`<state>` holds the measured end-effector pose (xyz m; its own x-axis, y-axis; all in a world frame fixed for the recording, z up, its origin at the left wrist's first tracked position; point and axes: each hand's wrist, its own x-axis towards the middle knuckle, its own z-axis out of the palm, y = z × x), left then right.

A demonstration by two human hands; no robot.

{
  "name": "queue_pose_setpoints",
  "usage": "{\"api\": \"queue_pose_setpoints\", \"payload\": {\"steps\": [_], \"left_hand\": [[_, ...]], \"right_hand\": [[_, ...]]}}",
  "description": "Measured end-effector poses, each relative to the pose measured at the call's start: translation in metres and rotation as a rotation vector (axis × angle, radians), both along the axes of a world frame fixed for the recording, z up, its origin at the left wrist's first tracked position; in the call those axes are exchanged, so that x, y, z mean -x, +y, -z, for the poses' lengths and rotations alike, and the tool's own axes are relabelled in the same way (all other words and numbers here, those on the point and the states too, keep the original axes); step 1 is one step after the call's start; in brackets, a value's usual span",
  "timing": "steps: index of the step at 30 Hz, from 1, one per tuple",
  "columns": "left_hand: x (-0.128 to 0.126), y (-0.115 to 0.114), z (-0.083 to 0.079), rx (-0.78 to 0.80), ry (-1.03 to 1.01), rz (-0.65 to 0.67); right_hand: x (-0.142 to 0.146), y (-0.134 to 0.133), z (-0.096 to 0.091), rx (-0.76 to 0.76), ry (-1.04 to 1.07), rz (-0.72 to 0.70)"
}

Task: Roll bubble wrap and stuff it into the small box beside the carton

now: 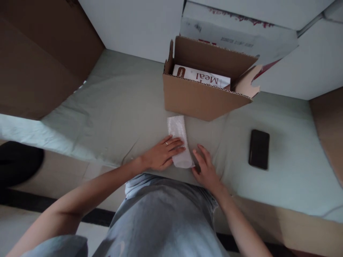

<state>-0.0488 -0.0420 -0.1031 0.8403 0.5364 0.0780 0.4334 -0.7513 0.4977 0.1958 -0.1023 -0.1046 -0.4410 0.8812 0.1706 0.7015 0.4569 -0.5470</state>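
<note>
"Where's the white packet point(177, 127)?"
"Centre of the frame, on the counter point(128, 96), below the box point(198, 98); the left grip point(160, 153) rests on it, fingers slightly spread"
"And the right grip point(207, 171)?"
"Loosely spread by its lower right corner, contact unclear; light, even pressure should hold it flat"

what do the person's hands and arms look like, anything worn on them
The left hand wears a thin, shiny ring; the right hand shows none. Both are ungloved, with no watch or bracelet visible. A greyish-blue sleeve covers the upper left arm; the right sleeve is out of view.
</note>
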Motion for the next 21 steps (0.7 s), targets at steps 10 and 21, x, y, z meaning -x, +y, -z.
{"api": "queue_pose_setpoints", "payload": {"steps": [10, 21], "left_hand": [[-0.003, -0.007, 0.0, 0.021, 0.021, -0.004], [-0.016, 0.001, -0.007, 0.208, -0.395, -0.338]], "right_hand": [[0.012, 0.016, 0.004, -0.097, 0.148, -0.181], [0.016, 0.02, -0.006, -0.132, 0.238, 0.115]]}}
